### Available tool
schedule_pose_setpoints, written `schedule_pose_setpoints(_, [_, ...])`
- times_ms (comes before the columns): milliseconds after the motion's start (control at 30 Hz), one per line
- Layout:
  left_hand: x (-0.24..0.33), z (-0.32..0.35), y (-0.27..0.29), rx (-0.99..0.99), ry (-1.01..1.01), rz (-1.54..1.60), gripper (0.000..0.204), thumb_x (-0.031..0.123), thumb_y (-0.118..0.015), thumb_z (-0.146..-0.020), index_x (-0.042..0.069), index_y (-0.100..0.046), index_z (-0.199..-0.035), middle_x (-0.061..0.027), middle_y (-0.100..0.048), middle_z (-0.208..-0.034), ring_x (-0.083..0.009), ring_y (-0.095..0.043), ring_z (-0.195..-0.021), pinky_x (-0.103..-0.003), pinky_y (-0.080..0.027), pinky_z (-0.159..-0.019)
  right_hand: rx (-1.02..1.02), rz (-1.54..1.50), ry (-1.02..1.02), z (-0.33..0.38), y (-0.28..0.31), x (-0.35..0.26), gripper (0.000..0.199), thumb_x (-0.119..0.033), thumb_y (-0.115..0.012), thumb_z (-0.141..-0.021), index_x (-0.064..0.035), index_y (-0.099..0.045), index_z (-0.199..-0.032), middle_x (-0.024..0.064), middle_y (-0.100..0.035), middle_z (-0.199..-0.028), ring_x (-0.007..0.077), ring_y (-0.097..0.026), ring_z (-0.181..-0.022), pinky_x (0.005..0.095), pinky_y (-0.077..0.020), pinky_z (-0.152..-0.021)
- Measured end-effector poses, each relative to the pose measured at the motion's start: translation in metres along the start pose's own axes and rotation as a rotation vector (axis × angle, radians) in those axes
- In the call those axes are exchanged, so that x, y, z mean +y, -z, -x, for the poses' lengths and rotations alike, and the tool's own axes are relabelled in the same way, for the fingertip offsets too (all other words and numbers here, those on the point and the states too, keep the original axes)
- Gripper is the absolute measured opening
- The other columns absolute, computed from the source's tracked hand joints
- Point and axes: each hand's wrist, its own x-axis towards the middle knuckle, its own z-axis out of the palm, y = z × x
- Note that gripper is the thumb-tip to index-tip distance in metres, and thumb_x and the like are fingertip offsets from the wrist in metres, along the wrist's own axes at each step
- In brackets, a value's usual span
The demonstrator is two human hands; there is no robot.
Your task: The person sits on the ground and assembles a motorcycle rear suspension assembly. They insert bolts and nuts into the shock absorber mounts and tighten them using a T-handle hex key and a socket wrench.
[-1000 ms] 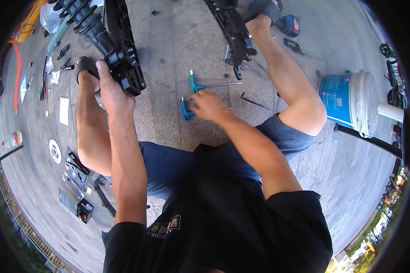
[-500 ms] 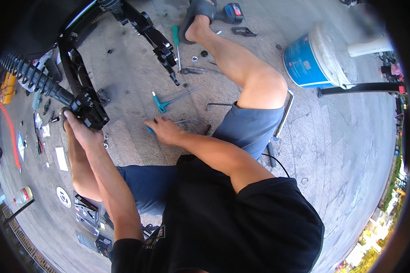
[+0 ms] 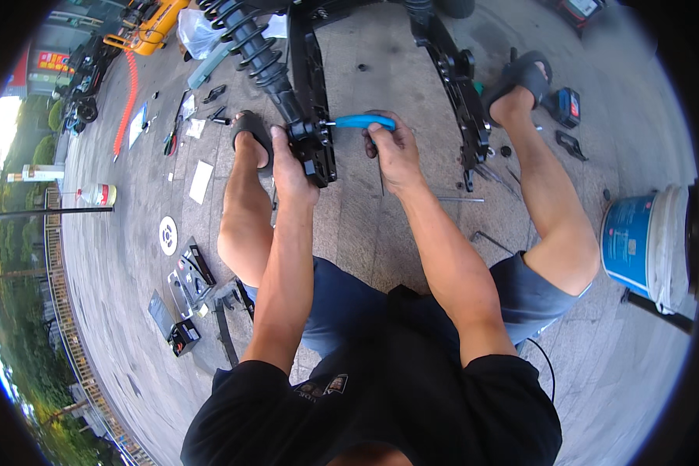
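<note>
Your left hand (image 3: 291, 167) covers the lower end of the black frame bracket (image 3: 312, 116), so the grip there is hidden. The blue-handled tool (image 3: 363, 121) has its tip lost behind the bracket. The coil shock (image 3: 248, 39) runs off the top edge, and the small parts on the floor (image 3: 202, 116) are too small to tell.

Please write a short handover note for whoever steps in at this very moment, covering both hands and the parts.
Left hand: gripping the lower end of the black bracket beside the coil-spring shock.
Right hand: holding the blue-handled key, its tip at the bracket.
Nearby: second black frame arm to the right, loose thin tools on the paving, blue bucket far right.
Done: tool seated at the bracket.
Left: whether the fastener is tight cannot be told.
</note>
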Motion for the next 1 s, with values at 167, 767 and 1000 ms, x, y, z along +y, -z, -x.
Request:
schedule_pose_setpoints(167, [0.000, 0.001, -0.002, 0.021, -0.016, -0.004, 0.042, 0.044, -0.042, -0.099, 0.006, -0.060, -0.108, -0.0019, -0.064, -0.091, -0.0120, -0.058, -0.082, -0.029, -0.047, -0.076, -0.021, -0.039, -0.026, -0.011, 0.003, 0.002, 0.017, -0.010, -0.058, -0.089, -0.0031, -0.058, -0.105, 0.0009, -0.056, -0.078, 0.0078, -0.050, -0.065, 0.0224, -0.0403, -0.056])
schedule_pose_setpoints(767, [-0.002, 0.005, -0.009, 0.058, 0.011, -0.063, 0.047, 0.040, -0.036, -0.101, 0.004, -0.049, -0.130, -0.0012, -0.058, -0.096, -0.0095, -0.053, -0.083, -0.026, -0.044, -0.076, -0.138, 0.372, 0.347, -0.039, 0.001, 0.002, 0.027, -0.032, -0.054, -0.095, -0.0049, -0.056, -0.098, 0.0026, -0.055, -0.073, 0.0115, -0.051, -0.065, 0.0263, -0.0407, -0.060])
schedule_pose_setpoints(1000, [-0.005, 0.005, -0.006, -0.046, -0.141, -0.166, 0.055, 0.043, -0.037, -0.101, 0.001, -0.040, -0.137, -0.0044, -0.055, -0.109, -0.0103, -0.051, -0.092, -0.025, -0.043, -0.082, -0.124, 0.463, 0.010, -0.014, -0.005, -0.016, 0.055, -0.031, -0.056, -0.095, -0.0061, -0.029, -0.136, 0.0086, -0.060, -0.095, 0.0150, -0.058, -0.081, 0.0279, -0.0483, -0.072])
